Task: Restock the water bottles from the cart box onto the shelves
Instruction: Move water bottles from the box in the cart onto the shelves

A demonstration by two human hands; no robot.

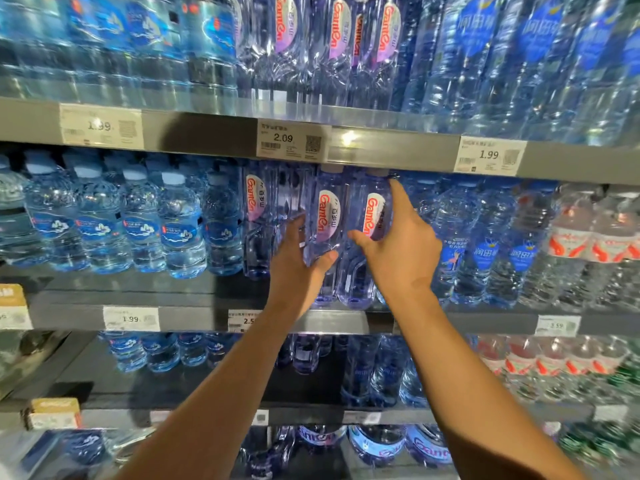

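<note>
Two tall purple-tinted Ganten water bottles stand side by side on the middle shelf (194,317). My left hand (298,261) grips the left bottle (327,216) low down, thumb on its front and fingers behind it. My right hand (398,244) holds the right bottle (367,216), thumb across the label and index finger reaching up its right side. Another Ganten bottle (254,216) stands just to the left. More Ganten bottles (377,445) lie at the bottom of the view, below my arms; whether they are in a cart box I cannot tell.
Blue-label bottles (138,220) fill the same shelf on the left; blue (485,244) and red-label bottles (595,237) on the right. The upper shelf edge (381,147) with price tags hangs just above the bottle caps. The shelf below holds more bottles (374,372).
</note>
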